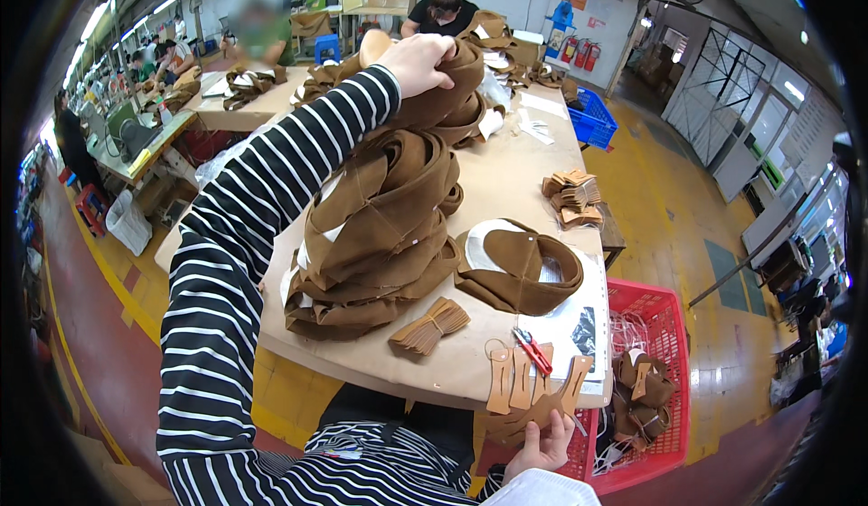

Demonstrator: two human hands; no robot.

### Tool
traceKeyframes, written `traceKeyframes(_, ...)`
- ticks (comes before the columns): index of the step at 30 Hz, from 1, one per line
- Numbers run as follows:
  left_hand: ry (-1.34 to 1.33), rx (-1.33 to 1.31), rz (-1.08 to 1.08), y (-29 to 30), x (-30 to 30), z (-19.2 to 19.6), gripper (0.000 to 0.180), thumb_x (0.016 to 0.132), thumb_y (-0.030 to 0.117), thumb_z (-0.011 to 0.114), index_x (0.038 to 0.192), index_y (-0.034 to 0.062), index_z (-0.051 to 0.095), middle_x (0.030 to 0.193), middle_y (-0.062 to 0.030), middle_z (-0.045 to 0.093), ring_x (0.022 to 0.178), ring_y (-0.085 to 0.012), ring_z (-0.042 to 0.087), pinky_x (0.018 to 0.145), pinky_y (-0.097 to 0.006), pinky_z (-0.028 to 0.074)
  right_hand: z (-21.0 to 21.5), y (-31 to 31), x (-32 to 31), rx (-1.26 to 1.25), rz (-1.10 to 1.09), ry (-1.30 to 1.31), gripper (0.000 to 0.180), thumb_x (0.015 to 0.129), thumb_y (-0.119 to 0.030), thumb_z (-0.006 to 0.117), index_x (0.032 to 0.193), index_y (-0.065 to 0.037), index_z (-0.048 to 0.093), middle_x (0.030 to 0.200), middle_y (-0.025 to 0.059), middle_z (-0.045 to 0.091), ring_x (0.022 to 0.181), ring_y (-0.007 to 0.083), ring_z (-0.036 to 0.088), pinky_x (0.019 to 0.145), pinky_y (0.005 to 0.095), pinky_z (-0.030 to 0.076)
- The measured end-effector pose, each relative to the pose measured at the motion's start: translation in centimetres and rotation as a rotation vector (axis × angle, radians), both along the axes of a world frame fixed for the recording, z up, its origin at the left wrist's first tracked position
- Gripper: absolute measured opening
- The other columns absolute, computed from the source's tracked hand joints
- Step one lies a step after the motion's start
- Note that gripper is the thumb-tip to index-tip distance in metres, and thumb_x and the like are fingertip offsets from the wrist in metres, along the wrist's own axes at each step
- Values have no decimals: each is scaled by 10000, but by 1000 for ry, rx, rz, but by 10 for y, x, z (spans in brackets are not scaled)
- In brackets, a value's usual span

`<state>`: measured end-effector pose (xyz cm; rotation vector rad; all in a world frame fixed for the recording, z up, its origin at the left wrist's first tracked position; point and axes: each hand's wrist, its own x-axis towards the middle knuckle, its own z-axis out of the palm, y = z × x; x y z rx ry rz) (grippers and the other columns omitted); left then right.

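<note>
Two hands are at work. We note the left hand (418, 61), fingers (445, 47) curled closed over the top brown suede piece (452, 81), which lies directly under them on the tall stack (380, 226). The right hand (542, 444) has fingers half closed, gripping tan leather cutouts (533, 393) just above them, beside the red scissors (533, 350).

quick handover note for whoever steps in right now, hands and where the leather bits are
Left hand: stretched far out, grip closed on the top of the tall stack of brown suede pieces.
Right hand: low at the table edge, holding tan cut pieces.
Red snips and a tied tan bundle lie near the edge.
Red basket at right holds some bundled brown pieces; the stack remains on the table.
</note>
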<state>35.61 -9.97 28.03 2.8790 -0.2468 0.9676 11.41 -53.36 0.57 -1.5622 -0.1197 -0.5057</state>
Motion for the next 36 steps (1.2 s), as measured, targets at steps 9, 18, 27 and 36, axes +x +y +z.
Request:
traceKeyframes(9,202,-116,-105,33,6,35,329,811,168,700,971,30,447,867,-97,508,840,-238,496,823,-358,419,-9,-20,7,161,7,-55,435,770,160,615,1194,72,567,1170,96,502,1114,219,522,979,342,427)
traceKeyframes(18,11,-935,-312,74,13,68,373,893,114,667,1211,37,487,1183,-53,600,1050,-119,555,922,-255,415,-26,-15,17,116,63,-139,342,781,147,621,1110,60,587,1030,80,563,973,177,568,843,273,465)
traceKeyframes(27,-410,-1265,-644,26,-100,115,449,896,149,652,1291,78,451,1143,-54,617,1068,-195,598,904,-352,506,-65,-43,24,188,-156,96,195,839,-6,627,1022,1,563,1049,119,550,1004,218,512,923,348,404)
traceKeyframes(36,-120,-1161,-577,-36,-246,55,394,891,108,631,1261,44,511,1103,-75,634,1018,-141,611,912,-280,483,6,5,20,543,119,197,122,975,-82,483,1076,-32,530,718,9,520,459,53,397,400,190,285)
